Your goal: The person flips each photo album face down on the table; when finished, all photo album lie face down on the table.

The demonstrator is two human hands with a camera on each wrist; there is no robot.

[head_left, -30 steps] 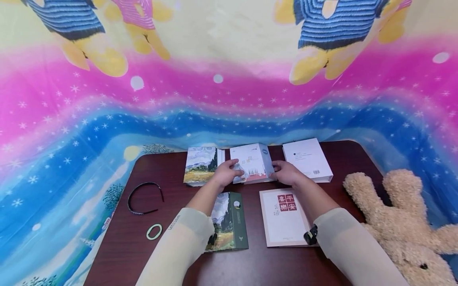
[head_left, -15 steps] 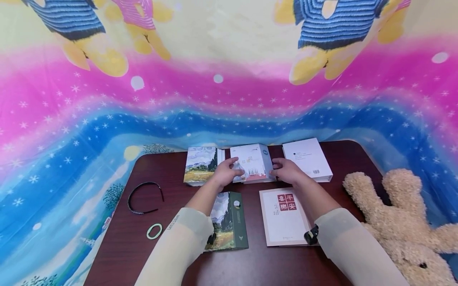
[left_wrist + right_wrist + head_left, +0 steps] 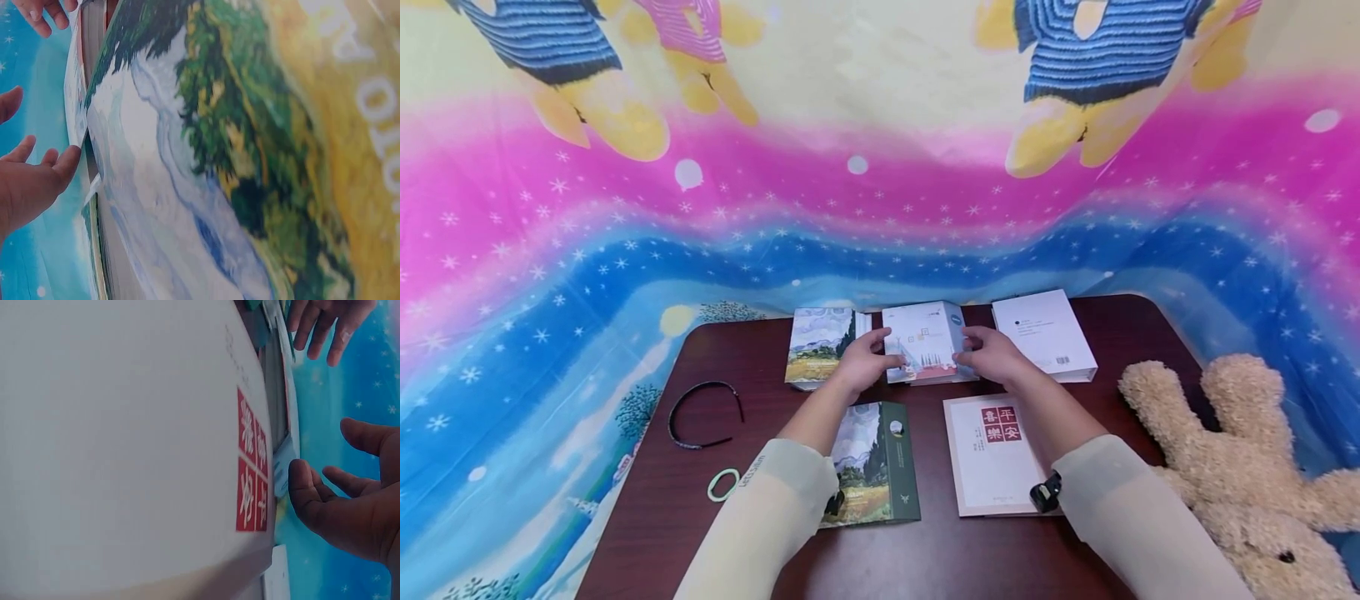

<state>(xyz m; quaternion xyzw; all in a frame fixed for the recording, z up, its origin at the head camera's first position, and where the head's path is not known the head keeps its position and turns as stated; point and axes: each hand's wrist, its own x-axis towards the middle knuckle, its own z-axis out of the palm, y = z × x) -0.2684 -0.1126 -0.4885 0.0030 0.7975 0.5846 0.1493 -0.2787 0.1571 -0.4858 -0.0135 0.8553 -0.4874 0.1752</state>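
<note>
A white illustrated book [image 3: 921, 333] with a pink strip of scenery lies in the middle of the back row. Beside its left edge is my left hand [image 3: 861, 365], its fingers apart; the left wrist view shows these fingers [image 3: 37, 181] relaxed and gripping nothing. My right hand [image 3: 994, 355] is at the book's right side, fingertips overlapping the blue-grey flap in the head view. In the right wrist view that hand's thumb and fingers [image 3: 312, 494] stand apart. A landscape-covered book [image 3: 820, 342] lies to the left, a plain white book [image 3: 1043, 333] to the right.
In front lie a landscape book with a green spine [image 3: 901, 467] and a pale book with red characters [image 3: 992, 471], both partly under my forearms. On the left are a headband [image 3: 676, 417] and a mint-green ring [image 3: 713, 483]. A plush toy [image 3: 1240, 475] lies at the right.
My left hand has shifted slightly left, away from the middle book's edge. My right hand has moved a little left over its flap. The books look unmoved.
</note>
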